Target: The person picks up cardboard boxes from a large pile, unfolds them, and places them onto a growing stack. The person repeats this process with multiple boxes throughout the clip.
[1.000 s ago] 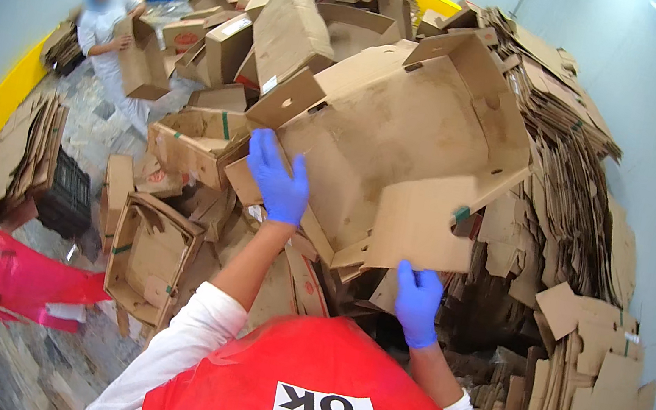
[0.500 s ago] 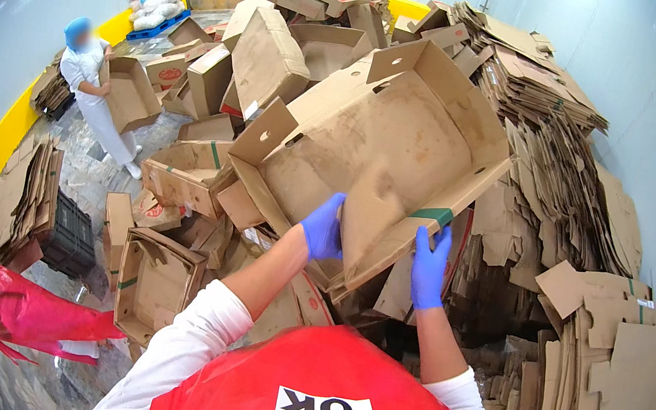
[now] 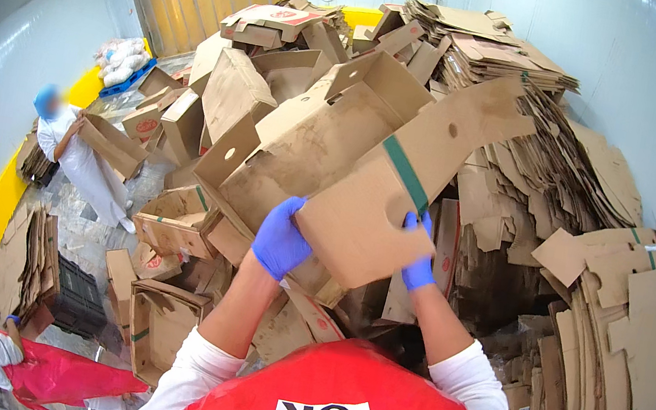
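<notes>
A large open cardboard box [image 3: 328, 149], stained brown inside, is tilted up in front of me. Its near side panel [image 3: 366, 233], crossed by a green tape strip [image 3: 407, 173], has swung outward from the tray. My left hand [image 3: 283, 239], in a blue glove, grips the left end of this panel. At the panel's notched right part, my right hand [image 3: 417, 258], also gloved in blue, has its fingers hooked over the edge; its thumb is partly hidden.
Loose boxes [image 3: 235, 87] pile up ahead and left. Stacks of flattened cardboard [image 3: 582, 331] rise along the right. A white-clad person [image 3: 79, 153] holds a box at far left; another in a red apron [image 3: 61, 373] is lower left, near a black crate [image 3: 77, 298].
The near side panel has opened outward and now lies flatter, facing me. My left hand has shifted left and taken hold of its end; my right hand has closed over its edge.
</notes>
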Tool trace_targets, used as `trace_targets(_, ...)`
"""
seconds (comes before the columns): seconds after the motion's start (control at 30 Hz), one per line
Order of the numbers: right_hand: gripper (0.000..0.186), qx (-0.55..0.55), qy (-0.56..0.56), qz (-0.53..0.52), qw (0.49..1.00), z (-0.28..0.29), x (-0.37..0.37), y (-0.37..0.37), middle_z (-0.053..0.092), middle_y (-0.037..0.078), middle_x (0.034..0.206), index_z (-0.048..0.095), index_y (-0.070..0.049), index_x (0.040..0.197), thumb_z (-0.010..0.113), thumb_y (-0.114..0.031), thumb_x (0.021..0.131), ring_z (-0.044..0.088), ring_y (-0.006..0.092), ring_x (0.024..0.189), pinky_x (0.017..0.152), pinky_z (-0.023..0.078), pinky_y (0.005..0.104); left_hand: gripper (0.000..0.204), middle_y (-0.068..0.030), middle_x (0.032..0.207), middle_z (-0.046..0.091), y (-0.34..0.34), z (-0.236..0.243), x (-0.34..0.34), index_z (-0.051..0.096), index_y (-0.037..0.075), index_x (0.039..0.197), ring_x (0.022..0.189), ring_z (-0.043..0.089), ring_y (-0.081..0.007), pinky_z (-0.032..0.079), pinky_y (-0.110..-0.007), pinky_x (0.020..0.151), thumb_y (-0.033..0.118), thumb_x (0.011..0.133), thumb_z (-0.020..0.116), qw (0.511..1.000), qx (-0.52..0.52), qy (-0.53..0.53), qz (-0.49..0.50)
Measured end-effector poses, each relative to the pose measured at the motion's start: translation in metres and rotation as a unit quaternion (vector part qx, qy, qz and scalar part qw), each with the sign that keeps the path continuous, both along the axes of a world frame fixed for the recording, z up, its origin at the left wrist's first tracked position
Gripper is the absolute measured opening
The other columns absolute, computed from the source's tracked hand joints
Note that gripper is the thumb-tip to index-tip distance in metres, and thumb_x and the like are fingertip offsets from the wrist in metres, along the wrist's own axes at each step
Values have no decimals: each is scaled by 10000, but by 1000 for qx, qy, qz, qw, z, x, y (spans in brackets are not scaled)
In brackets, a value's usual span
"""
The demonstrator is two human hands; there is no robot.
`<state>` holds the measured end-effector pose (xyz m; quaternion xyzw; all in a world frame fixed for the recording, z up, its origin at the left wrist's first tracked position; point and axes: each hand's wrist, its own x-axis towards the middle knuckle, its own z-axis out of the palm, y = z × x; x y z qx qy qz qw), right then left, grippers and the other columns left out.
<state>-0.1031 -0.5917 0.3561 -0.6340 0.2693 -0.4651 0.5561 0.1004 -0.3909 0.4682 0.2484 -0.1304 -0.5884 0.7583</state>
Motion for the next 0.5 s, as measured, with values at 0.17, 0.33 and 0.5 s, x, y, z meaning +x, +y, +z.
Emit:
trace_targets(0.17,666,127,-136,139,973,46,1,7,568,138,1436,377,-44,1558,592,-411,1046,543,268,1312,1097,440,408,432,-94,1213,696,9,102,-44,616,-16,1350,1109,669,-224,530,-377,1002,195,974,630,963,38,-252,82)
trace_targets(0.33,646,359,-170,271,877,98,-31,14,572,100,1436,442,-81,1510,480,-543,1061,546,292,1327,1127,446,454,536,-134,1302,660,27,144,-129,623,11,1380,1121,655,-259,534,-382,953,280,927,723,736,-118,-660,99)
trace_targets(0.5,666,242,-253,286,892,99,-103,26,573,157,1444,441,-89,1518,428,-575,1062,602,325,1272,1086,504,491,709,-238,1350,575,18,117,-182,565,3,1384,1108,569,-436,489,-476,1006,366,821,795,560,-168,-806,92)
